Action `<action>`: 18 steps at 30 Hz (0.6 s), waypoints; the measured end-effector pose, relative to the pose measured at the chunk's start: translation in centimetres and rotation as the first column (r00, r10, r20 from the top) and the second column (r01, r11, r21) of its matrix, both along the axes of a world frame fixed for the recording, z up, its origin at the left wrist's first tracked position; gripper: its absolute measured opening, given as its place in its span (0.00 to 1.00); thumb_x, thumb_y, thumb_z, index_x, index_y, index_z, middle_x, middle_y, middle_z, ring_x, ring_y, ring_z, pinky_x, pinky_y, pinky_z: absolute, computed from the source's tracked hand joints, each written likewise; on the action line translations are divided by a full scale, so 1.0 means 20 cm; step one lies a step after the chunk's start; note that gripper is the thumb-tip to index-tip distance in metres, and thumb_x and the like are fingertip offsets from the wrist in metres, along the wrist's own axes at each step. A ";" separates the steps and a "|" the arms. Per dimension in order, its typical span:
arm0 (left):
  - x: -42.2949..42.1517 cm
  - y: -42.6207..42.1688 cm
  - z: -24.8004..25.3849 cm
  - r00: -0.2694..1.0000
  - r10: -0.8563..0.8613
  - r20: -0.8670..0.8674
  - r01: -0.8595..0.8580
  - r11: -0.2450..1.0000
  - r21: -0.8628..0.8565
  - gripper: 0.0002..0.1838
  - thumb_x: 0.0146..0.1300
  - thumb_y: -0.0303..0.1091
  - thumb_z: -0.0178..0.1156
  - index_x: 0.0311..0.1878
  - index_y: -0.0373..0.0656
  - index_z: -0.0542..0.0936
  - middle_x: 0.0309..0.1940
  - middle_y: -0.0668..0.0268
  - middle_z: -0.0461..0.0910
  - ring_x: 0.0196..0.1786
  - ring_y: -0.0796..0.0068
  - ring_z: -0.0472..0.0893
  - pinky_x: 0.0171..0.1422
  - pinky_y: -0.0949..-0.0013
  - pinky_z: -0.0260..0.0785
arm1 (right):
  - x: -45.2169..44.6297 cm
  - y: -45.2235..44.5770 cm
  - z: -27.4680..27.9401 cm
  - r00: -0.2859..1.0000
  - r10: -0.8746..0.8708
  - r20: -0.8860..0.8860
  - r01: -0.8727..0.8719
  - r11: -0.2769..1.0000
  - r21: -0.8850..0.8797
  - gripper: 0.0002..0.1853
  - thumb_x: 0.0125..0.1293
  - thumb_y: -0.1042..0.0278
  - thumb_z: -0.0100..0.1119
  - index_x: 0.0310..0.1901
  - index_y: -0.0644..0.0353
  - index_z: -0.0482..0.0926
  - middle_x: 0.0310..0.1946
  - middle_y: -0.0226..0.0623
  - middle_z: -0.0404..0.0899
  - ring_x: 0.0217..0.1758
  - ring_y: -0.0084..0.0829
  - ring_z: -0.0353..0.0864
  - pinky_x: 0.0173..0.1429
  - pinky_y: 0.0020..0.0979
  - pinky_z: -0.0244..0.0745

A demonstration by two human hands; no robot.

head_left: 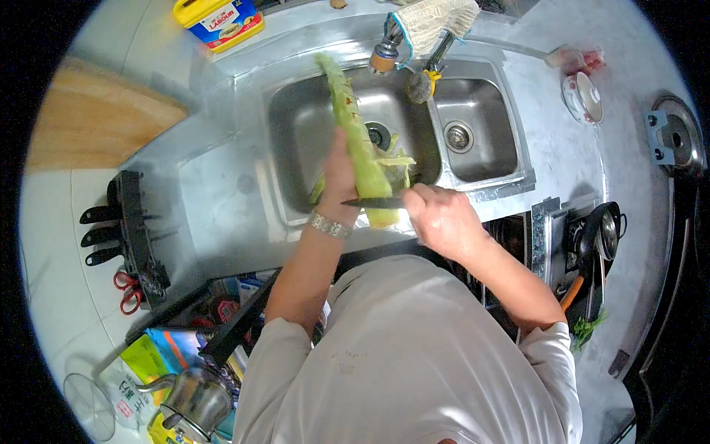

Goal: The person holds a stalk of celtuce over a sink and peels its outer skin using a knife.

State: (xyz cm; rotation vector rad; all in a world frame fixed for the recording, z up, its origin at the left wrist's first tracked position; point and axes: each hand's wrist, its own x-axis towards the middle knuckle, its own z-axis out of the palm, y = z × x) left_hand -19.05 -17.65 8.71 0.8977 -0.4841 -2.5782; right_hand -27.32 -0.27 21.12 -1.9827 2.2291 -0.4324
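A long, pale green celtuce stem (358, 140) with brown marks along one side slants over the large left sink basin. My left hand (339, 174) is closed around it from the left. In my right hand (447, 220), the fingers are wrapped round the handle of a dark-bladed knife (372, 203). The blade lies across the lower end of the stem, pointing left. Strips of green peel (399, 160) hang beside the stem, above the basin. The knife handle is mostly hidden by my fingers.
The double steel sink (481, 177) is in front of me, with a scrubber (419, 87) at its back. Knives (101, 236) and red scissors (129, 293) hang at left. A yellow tub (220, 22) stands behind; a bowl (583, 98) and pan (608, 229) are at right.
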 end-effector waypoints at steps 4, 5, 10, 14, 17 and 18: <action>0.00 0.02 0.05 1.000 -0.028 0.005 0.028 1.000 0.003 0.26 0.75 0.58 0.44 0.46 0.43 0.77 0.29 0.64 0.79 0.29 0.71 0.81 0.35 0.66 0.77 | -0.01 -0.01 -0.05 0.999 -0.020 -0.031 0.020 1.000 0.003 0.06 0.55 0.75 0.55 0.34 0.60 0.69 0.27 0.40 0.77 0.31 0.41 0.83 0.32 0.40 0.79; 0.00 0.03 0.07 0.999 -0.010 0.034 0.009 1.000 0.026 0.25 0.75 0.58 0.44 0.46 0.44 0.76 0.30 0.65 0.79 0.31 0.71 0.80 0.36 0.66 0.77 | -0.03 -0.02 -0.09 0.997 -0.038 -0.060 0.038 0.999 0.000 0.06 0.56 0.75 0.54 0.35 0.60 0.69 0.26 0.40 0.77 0.30 0.41 0.83 0.32 0.39 0.79; 0.02 0.07 0.18 0.999 -0.001 0.048 0.002 1.000 -0.024 0.26 0.73 0.61 0.46 0.48 0.43 0.75 0.31 0.64 0.78 0.33 0.71 0.81 0.37 0.65 0.77 | -0.07 -0.04 -0.17 0.990 -0.099 -0.096 0.097 0.995 -0.026 0.06 0.56 0.75 0.54 0.35 0.60 0.70 0.26 0.40 0.78 0.31 0.42 0.84 0.31 0.40 0.79; 0.04 0.06 0.14 1.000 -0.013 0.021 0.013 1.000 -0.008 0.26 0.73 0.61 0.46 0.47 0.45 0.75 0.30 0.64 0.79 0.30 0.70 0.81 0.35 0.65 0.78 | -0.03 -0.04 -0.13 0.995 -0.099 -0.026 0.099 0.995 -0.022 0.05 0.57 0.74 0.54 0.35 0.60 0.70 0.27 0.41 0.78 0.30 0.42 0.84 0.31 0.41 0.79; 0.03 0.07 0.13 1.000 -0.017 0.018 0.018 0.999 -0.029 0.27 0.73 0.61 0.46 0.47 0.42 0.74 0.31 0.62 0.79 0.30 0.69 0.81 0.37 0.64 0.77 | -0.05 -0.05 -0.17 0.995 -0.100 -0.020 0.099 0.995 -0.021 0.05 0.57 0.74 0.53 0.35 0.60 0.70 0.27 0.42 0.79 0.30 0.43 0.84 0.31 0.41 0.79; 0.03 0.06 0.13 0.999 -0.010 0.039 0.011 1.000 -0.029 0.27 0.74 0.60 0.46 0.47 0.42 0.75 0.31 0.62 0.79 0.30 0.69 0.81 0.36 0.63 0.78 | -0.06 -0.06 -0.19 0.994 -0.106 -0.033 0.105 0.994 -0.023 0.05 0.58 0.74 0.53 0.35 0.61 0.70 0.27 0.42 0.79 0.30 0.43 0.84 0.32 0.41 0.79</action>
